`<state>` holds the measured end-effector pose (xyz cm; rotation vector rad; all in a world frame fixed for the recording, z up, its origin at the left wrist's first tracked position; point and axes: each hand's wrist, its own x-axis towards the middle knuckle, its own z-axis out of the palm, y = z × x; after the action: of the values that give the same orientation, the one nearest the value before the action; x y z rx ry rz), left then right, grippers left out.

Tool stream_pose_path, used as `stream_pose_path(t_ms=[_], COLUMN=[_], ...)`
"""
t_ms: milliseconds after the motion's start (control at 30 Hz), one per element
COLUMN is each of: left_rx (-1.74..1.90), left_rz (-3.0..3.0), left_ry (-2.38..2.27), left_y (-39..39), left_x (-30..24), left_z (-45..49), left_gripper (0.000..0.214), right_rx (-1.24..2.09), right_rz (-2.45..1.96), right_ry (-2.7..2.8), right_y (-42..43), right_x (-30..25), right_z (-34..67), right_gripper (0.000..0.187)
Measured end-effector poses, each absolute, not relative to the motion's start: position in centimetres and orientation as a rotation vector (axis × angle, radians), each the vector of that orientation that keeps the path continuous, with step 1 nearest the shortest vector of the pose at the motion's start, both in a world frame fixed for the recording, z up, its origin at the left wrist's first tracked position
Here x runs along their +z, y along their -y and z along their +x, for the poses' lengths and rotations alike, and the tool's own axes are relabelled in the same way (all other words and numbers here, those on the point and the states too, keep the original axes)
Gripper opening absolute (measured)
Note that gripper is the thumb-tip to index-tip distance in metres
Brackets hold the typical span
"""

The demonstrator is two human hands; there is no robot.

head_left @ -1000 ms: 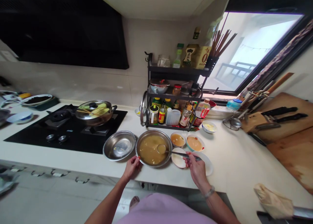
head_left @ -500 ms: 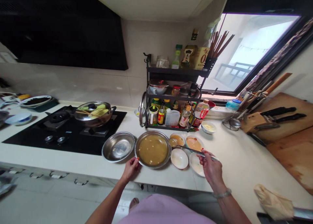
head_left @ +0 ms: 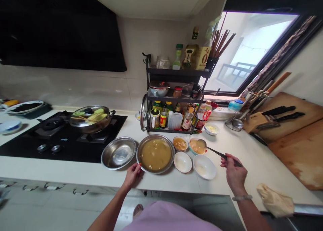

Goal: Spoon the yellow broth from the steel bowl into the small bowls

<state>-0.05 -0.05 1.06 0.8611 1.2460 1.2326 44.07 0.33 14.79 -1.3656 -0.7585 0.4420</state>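
My right hand [head_left: 235,172] grips the dark handle of a ladle [head_left: 215,152], whose bowl is over a bowl of orange liquid [head_left: 198,147]. With closed fingers, my left hand [head_left: 134,174] pinches the near left rim of a wide metal basin [head_left: 155,154] full of brownish liquid with pale bits. Between basin and ladle stands a small bowl of brown-orange liquid [head_left: 180,144]. Two white bowls [head_left: 182,162] sit nearer me, the right one [head_left: 204,167] with a little whitish residue. Left of the full basin, another metal basin [head_left: 119,153] holds only slight traces.
A lidded pan [head_left: 91,123] stands on the black stove [head_left: 75,147] at left. Behind the bowls rises a black rack [head_left: 176,99] of bottles and jars. Knives in a wooden block [head_left: 264,121], cutting boards [head_left: 297,140] and a cloth [head_left: 276,200] lie to the right.
My right hand has carried the ladle rightward, from beside the full basin to over the orange-liquid bowl. My left hand remains at the basin's rim. The view has shifted slightly.
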Motion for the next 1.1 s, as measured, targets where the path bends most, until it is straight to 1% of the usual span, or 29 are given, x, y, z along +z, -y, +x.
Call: stream_pose_path(t_ms=[133, 300, 433, 500, 567, 700, 767, 867, 933, 1100], left_rx=[1.216, 1.191, 1.194, 1.190, 1.184, 1.172, 1.150, 1.126, 1.135, 1.129], left_rz=[0.843, 0.860, 0.875, 0.892, 0.915, 0.956, 0.957, 0.996, 1.014, 1.170], left_ry=[-1.256, -1.280, -1.251, -1.225, -1.211, -1.199, -1.183, -1.175, -1.204, -1.285], left_y=[0.1, 0.2, 0.3, 0.3, 0.3, 0.4, 0.5, 0.7, 0.8, 0.9], left_x=[1.4, 1.7, 1.2, 0.8, 0.4, 0.0, 0.0, 0.4, 0.8, 1.2], left_z=[-0.1, -0.1, -0.2, -0.2, -0.3, -0.5, -0.5, -0.5, -0.5, -0.7], left_gripper=[0.054, 0.054, 0.053, 0.052, 0.051, 0.050, 0.050, 0.048, 0.049, 0.050], right_rx=[0.296, 0.069, -0.008, 0.038, 0.131, 0.419, 0.556, 0.665, 0.709, 0.627], right_rz=[-1.403, -1.359, -1.334, -1.360, -1.411, -1.387, -1.331, -1.296, -1.340, -1.265], right_ry=[1.029, 1.399, 1.576, 1.516, 1.320, 0.836, 0.764, 0.858, 0.974, 1.307], right_y=[0.6, 2.2, 3.4, 3.7, 3.9, 3.9, 3.9, 4.1, 4.1, 3.2], right_x=[15.2, 16.5, 17.1, 17.2, 17.2, 17.0, 16.4, 14.9, 13.6, 10.4], right_z=[43.8, 43.6, 43.3, 42.6, 41.4, 38.0, 36.0, 32.8, 30.8, 27.6], right_gripper=[0.035, 0.022, 0.022, 0.021, 0.022, 0.029, 0.031, 0.032, 0.029, 0.026])
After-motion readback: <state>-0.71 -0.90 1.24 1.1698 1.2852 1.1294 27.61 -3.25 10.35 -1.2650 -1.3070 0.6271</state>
